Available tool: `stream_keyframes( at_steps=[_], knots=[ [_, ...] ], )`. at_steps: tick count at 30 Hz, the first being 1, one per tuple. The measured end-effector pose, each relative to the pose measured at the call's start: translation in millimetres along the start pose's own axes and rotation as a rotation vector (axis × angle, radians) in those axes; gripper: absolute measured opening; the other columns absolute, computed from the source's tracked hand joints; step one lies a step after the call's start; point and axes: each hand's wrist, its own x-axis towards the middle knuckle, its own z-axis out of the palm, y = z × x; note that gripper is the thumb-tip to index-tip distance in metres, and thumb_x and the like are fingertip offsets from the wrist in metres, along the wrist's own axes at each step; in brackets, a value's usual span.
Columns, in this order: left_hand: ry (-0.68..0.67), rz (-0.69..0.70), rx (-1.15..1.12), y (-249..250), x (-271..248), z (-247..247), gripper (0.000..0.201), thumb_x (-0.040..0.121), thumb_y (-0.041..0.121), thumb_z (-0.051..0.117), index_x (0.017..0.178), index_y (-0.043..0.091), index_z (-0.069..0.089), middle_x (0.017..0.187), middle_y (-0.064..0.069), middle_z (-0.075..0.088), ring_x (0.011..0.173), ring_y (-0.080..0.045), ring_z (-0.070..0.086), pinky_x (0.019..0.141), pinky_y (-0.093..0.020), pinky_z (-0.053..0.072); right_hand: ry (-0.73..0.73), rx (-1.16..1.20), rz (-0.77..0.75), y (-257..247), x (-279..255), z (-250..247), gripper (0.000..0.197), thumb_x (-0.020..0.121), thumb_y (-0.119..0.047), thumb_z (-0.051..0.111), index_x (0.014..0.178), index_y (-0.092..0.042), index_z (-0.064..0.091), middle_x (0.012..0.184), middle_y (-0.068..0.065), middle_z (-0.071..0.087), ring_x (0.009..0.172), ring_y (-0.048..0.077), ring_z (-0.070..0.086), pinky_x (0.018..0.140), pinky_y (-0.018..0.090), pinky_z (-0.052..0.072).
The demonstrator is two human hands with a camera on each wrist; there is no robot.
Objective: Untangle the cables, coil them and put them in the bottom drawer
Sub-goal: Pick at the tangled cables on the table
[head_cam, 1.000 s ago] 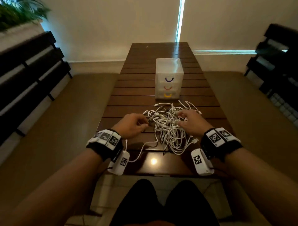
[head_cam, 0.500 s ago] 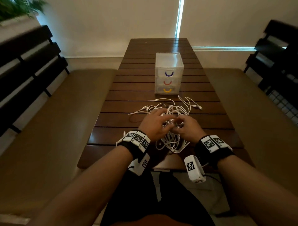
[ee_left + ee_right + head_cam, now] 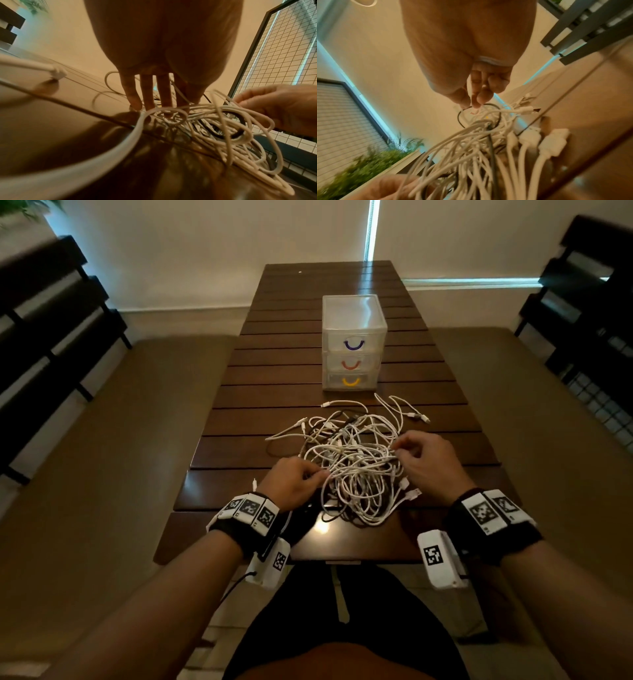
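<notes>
hands [image 3: 294,481] [image 3: 428,457], two, on one cable tangle [image 3: 356,467]

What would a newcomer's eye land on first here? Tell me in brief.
The tangle of white cables heaped on the near end of the slatted wooden table, with the left hand and right hand picking at its sides. Behind it stands a clear three-drawer organiser, all drawers closed.

Quick count: 1 drawer unit [image 3: 354,313] far on the table [image 3: 274,371], w/ 3 drawers – purple [image 3: 354,344], red [image 3: 350,364], yellow handle [image 3: 351,381]. 1 tangle of cables [image 3: 356,463] near side, mostly white + at least 1 black; can't count the strands. 2 hands: left [image 3: 293,482], right [image 3: 430,462].
</notes>
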Motion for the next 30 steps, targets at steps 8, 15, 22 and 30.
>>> stream_keyframes(
  at_steps=[8, 15, 22, 30],
  knots=[
    [0.153, -0.113, -0.453, 7, 0, 0, 0.026, 0.098, 0.029, 0.053, 0.090, 0.009, 0.066, 0.082, -0.011, 0.071, 0.075, -0.023, 0.071, 0.069, -0.038, 0.060, -0.263, -0.406, 0.011, -33, 21, 31, 0.034, 0.086, -0.055, 0.059, 0.085, -0.024, 0.071, 0.082, -0.006, 0.068, 0.078, 0.012, 0.063, 0.074, 0.032, 0.054],
    [0.293, -0.316, -0.842, 1, 29, -34, 0.027, 0.102, 0.026, 0.045, 0.082, 0.011, 0.053, 0.057, -0.002, 0.069, 0.050, -0.014, 0.064, 0.051, -0.027, 0.053, -0.408, -0.312, 0.074, -24, 26, 17, 0.013, 0.079, -0.031, 0.074, 0.067, -0.029, 0.068, 0.078, -0.013, 0.065, 0.082, 0.011, 0.063, 0.068, 0.024, 0.048],
    [0.304, -0.311, -0.675, -9, 33, -25, 0.017, 0.096, 0.020, 0.057, 0.083, 0.010, 0.062, 0.065, -0.006, 0.064, 0.051, -0.012, 0.061, 0.054, -0.031, 0.056, -0.252, -0.016, -0.076, -17, 10, 5, 0.003, 0.088, -0.019, 0.068, 0.086, -0.016, 0.068, 0.091, -0.006, 0.057, 0.080, 0.002, 0.056, 0.067, 0.020, 0.046],
    [0.105, 0.249, -0.373, 74, 25, -45, 0.026, 0.085, 0.028, 0.072, 0.110, 0.026, 0.069, 0.092, -0.011, 0.070, 0.078, -0.019, 0.065, 0.074, -0.034, 0.055, -0.099, 0.466, -0.247, -52, 22, -9, 0.009, 0.089, -0.007, 0.064, 0.091, -0.015, 0.065, 0.084, 0.010, 0.058, 0.077, 0.015, 0.057, 0.070, 0.029, 0.053]
  ],
)
